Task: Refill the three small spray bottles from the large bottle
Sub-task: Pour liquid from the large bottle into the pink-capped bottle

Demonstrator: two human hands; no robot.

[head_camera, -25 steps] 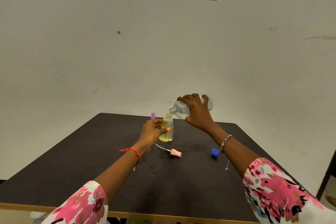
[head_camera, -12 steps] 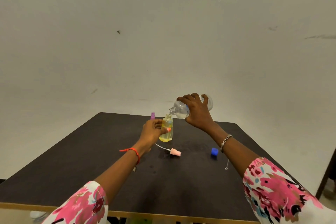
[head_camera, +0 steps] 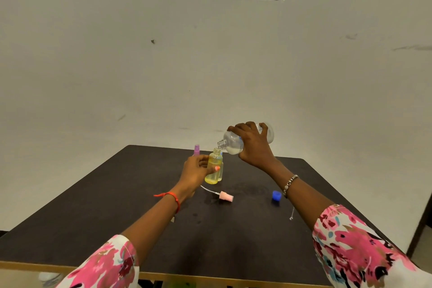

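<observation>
- Right hand (head_camera: 253,145): raised above the far half of the dark table (head_camera: 117,217), forearm stretched forward and up, wrist bent down. Fingers curl over the top of the large clear bottle (head_camera: 233,144), thumb underneath; firm grasp.
- Large clear bottle: tipped nearly level, neck pointing left and slightly down. A little clear liquid pools along its lower side. Open mouth sits just above the mouth of the yellow spray bottle (head_camera: 214,168); cannot tell if they touch.
- Left hand (head_camera: 196,172): arm extended forward, red thread band at the wrist. Thumb and fingers wrap the yellow spray bottle from its left side, a painted nail showing on its front.
- Yellow spray bottle: upright, uncapped, base on or just over the tabletop near the table's centre, yellowish liquid low inside.
- A second small bottle (head_camera: 220,172) stands right behind the yellow one, mostly hidden.
- Purple-capped spray bottle (head_camera: 196,149): upright behind the left hand, only its top visible.
- Pink spray head (head_camera: 225,196) with its white dip tube lies flat on the table, just in front of the yellow bottle.
- Blue cap (head_camera: 276,195) rests on the table below the right forearm.
- Beaded bracelet on the right wrist; floral sleeves on both arms.
</observation>
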